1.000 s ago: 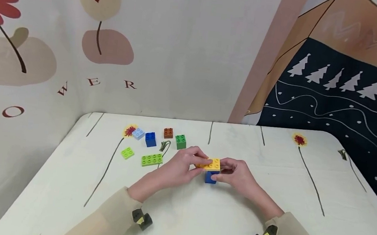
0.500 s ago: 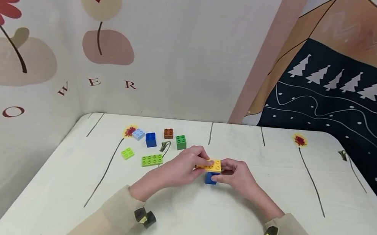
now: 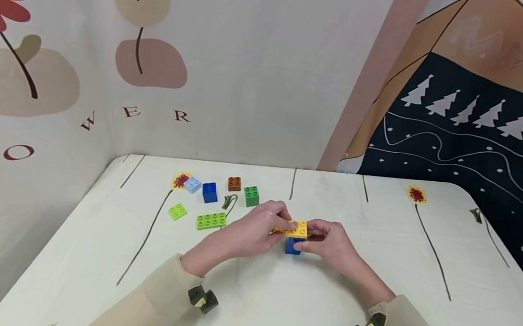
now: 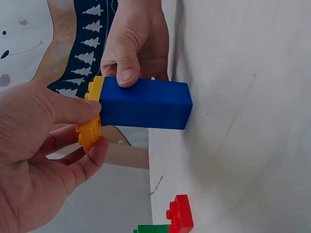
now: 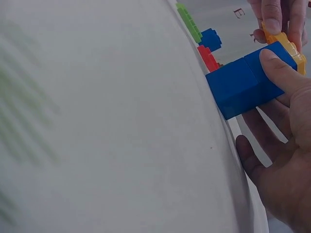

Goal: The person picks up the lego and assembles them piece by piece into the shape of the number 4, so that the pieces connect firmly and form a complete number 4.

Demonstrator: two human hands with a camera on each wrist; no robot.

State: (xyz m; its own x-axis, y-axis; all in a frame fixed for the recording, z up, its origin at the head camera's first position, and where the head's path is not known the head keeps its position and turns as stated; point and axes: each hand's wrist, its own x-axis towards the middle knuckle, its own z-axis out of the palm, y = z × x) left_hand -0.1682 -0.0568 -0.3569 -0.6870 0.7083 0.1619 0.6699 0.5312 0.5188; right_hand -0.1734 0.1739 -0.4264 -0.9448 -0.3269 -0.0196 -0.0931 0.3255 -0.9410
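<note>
Two blue toy building bricks (image 4: 146, 104) are stacked one on the other, standing on the table in front of me. A yellow brick (image 3: 300, 229) with studs lies across the top of the stack and juts out to the left. My left hand (image 3: 256, 230) pinches this yellow brick between thumb and fingers, the thumb on its studded top. From the right, my right hand (image 3: 333, 245) grips the blue stack, its thumb (image 5: 279, 68) flat against the upper blue brick. The far side of the stack is hidden.
Left of my hands lie a long lime brick (image 3: 211, 221), a small lime brick (image 3: 177, 211), a light blue brick (image 3: 192, 185), a blue brick (image 3: 209, 192), a brown brick (image 3: 234, 183) and a green brick (image 3: 251, 196). A red brick (image 4: 181, 213) shows in both wrist views.
My left wrist has shifted slightly to the right. Both hands keep the same hold on the yellow brick and the blue stack, and the loose bricks stay put.
</note>
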